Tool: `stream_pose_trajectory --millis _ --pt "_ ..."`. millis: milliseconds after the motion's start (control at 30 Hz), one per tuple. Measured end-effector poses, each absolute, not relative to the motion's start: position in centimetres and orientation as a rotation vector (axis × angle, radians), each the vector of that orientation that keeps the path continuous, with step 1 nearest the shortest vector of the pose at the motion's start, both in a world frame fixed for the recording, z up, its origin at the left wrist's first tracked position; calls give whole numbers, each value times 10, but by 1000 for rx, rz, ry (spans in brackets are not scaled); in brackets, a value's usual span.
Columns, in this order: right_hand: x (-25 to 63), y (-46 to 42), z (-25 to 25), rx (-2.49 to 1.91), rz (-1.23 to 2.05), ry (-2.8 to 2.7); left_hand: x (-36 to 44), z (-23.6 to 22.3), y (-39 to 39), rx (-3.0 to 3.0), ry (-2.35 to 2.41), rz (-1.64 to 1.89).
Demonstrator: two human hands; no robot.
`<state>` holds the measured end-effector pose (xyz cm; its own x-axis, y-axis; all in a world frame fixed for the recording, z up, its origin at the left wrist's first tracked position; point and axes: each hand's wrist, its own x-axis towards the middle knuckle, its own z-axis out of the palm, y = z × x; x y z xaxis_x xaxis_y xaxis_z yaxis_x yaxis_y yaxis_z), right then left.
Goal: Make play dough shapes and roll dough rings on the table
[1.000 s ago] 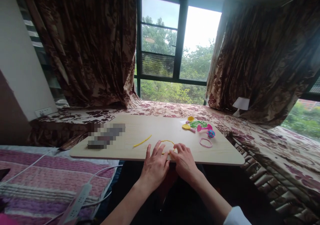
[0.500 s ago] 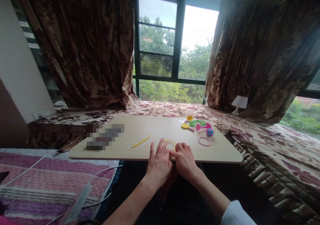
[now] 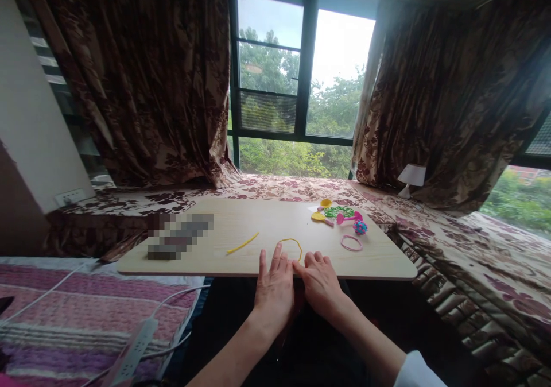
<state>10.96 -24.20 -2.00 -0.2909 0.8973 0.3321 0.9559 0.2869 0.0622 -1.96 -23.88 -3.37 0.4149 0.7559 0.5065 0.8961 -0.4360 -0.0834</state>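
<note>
A thin yellow strand [image 3: 293, 240], bent into an arc, lies at the near edge of the pale table; its material is not clear. My left hand [image 3: 274, 295] rests over the strand's left end, fingers stretched forward and apart. Curled fingers on my right hand [image 3: 321, 281] meet the arc's right end, with thumb and index finger close to the left hand. The strand's near part is hidden under both hands. A second, straighter yellow strand [image 3: 243, 243] lies apart, left of my hands.
On the tabletop [image 3: 258, 215] at right are a pink ring [image 3: 350, 249], a blue-and-pink knobbly ball [image 3: 360, 227], a pink dumbbell-shaped piece [image 3: 349, 219], a green looped piece [image 3: 339, 211] and two yellow-headed pieces [image 3: 319, 217]. A blurred-out dark object [image 3: 181, 237] lies at left.
My left hand has turned more upright and flattened, its fingers pointing forward. More of the arc shows between the hands than half a second ago. The view has shifted slightly.
</note>
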Motion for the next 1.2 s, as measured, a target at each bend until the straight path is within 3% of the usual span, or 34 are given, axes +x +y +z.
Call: stream_pose_trajectory --millis 1000,1200 --pt "120 -237 -14 -1677 -360 -2390 -20 -26 -236 -2383 -1383 -557" --pt "126 -213 -2 -1745 -136 -2430 -23 -22 -216 -2416 -1405 -622"
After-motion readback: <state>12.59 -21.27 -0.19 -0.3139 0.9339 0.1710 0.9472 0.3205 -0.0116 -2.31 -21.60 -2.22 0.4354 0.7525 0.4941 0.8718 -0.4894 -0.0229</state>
